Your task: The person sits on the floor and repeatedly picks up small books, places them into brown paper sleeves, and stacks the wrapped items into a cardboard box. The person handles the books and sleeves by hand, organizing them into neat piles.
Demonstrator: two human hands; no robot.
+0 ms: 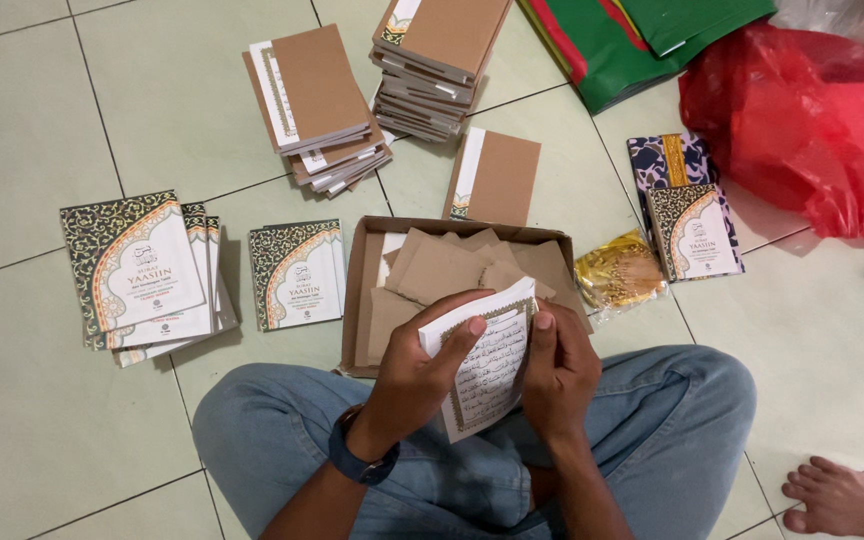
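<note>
Booklet (482, 365), thin white paper, gripped by left hand (422, 375), right hand (557, 370).

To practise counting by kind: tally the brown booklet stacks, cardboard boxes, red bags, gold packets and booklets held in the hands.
Brown booklet stacks: 2
Cardboard box: 1
Red bag: 1
Gold packet: 1
Held booklet: 1
Total: 6

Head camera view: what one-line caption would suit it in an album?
Seated on a tiled floor, left hand and right hand hold an open booklet over a cardboard box.

Head camera, steeply down, close.
</note>
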